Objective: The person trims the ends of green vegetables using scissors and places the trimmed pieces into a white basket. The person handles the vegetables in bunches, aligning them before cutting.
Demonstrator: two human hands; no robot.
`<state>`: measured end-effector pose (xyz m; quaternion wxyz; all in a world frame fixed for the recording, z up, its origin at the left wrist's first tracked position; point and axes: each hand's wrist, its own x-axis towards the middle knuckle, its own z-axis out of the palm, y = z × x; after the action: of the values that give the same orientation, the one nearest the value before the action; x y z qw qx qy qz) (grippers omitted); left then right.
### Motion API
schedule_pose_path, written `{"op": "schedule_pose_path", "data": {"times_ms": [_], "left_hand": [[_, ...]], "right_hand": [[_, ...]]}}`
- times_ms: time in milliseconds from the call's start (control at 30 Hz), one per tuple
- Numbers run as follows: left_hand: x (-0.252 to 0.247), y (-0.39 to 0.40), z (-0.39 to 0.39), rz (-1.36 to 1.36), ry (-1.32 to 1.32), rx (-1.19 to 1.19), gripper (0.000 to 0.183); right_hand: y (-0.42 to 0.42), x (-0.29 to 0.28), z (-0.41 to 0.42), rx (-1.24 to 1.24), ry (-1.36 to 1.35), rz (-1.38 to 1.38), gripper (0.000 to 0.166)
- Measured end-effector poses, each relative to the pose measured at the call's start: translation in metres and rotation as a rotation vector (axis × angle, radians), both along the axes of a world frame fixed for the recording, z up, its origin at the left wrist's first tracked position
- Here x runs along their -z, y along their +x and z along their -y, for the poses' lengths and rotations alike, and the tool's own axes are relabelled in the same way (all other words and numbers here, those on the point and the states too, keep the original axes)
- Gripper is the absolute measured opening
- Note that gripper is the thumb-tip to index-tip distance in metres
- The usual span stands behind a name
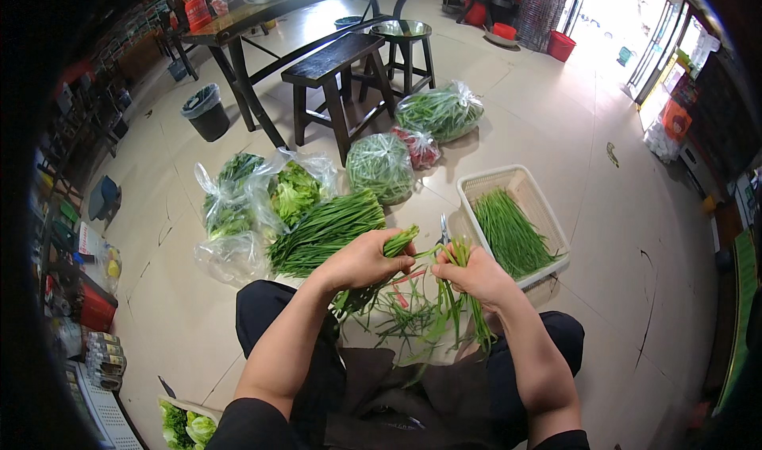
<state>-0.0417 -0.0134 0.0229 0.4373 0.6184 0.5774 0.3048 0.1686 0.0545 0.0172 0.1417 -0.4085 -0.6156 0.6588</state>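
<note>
My left hand [372, 259] is closed around a bunch of garlic chives [400, 244], its cut ends poking up past the fingers. In my right hand [476, 274] is a looser bunch of chives [461, 307], with leaves hanging toward my lap. A thin strand spans the gap between both hands. Below them, loose chive trimmings [408, 316] and a red strip [402, 298] lie on the floor. Scissors [444, 228] rest just beyond my right hand, partly hidden. A large pile of chives [333, 230] lies to the left; a cream plastic basket [518, 176] at right holds more chives.
Bagged lettuce [296, 191], a bag of green beans [381, 167], a bag of red peppers [421, 147] and another bag of greens [440, 113] stand ahead. Beyond are a wooden bench [333, 60], a round stool [402, 30] and a lined bin [208, 122]. A lettuce crate [193, 411] sits lower left.
</note>
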Motion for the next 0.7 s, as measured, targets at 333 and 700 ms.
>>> {"op": "schedule_pose_path", "data": {"times_ms": [333,700], "left_hand": [[0.010,-0.020,-0.001,0.031,-0.042,-0.267,0.025],[0.001,0.013,0.002,0.623,-0.167,-0.063,0.021]], "right_hand": [[0.013,-0.015,-0.006,-0.120,-0.073,-0.025,0.011],[0.001,-0.013,-0.001,-0.172,-0.309,-0.287,0.020]]}}
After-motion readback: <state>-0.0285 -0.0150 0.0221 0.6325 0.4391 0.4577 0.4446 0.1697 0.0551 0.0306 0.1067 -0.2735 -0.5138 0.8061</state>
